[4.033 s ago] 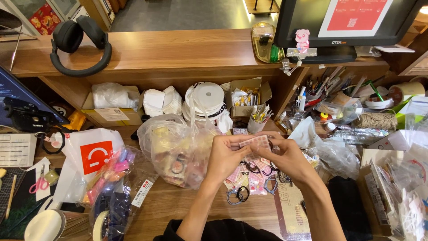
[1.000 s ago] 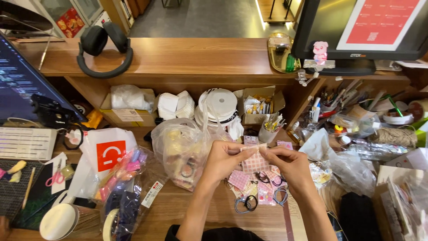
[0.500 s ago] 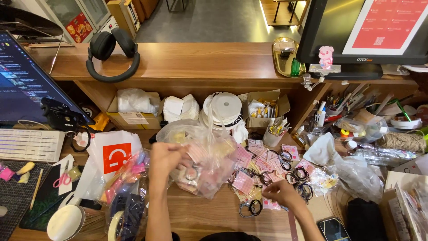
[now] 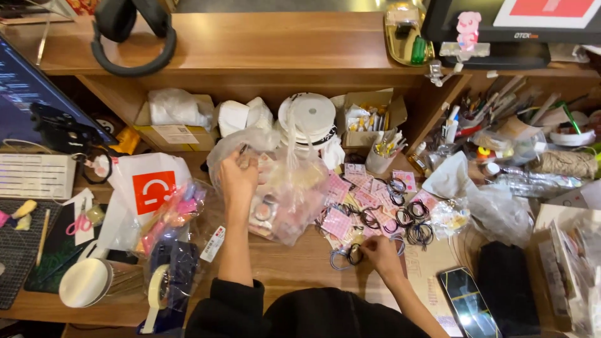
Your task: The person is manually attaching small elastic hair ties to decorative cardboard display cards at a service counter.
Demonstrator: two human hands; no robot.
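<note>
My left hand [image 4: 238, 180] grips the top edge of a clear plastic bag [image 4: 285, 194] filled with small packaged items, near the middle of the wooden desk [image 4: 294, 263]. My right hand [image 4: 377, 251] rests lower right, its fingers pinched on a hair tie ring [image 4: 354, 253] lying on the desk. Pink cards with hair ties [image 4: 369, 200] are spread between the bag and a pile of black hair ties [image 4: 416, 225].
A white bag with a red square [image 4: 147, 188] and a packet of coloured items [image 4: 178, 213] lie left. A phone [image 4: 468, 303] and black pouch [image 4: 506, 288] sit right. Headphones [image 4: 131, 34], tape rolls [image 4: 310, 116], boxes and a pen cup [image 4: 382, 156] fill the shelf.
My hands, earlier together on a pink card, have parted. The left went up to the plastic bag's rim; the right dropped onto a hair tie on the desk.
</note>
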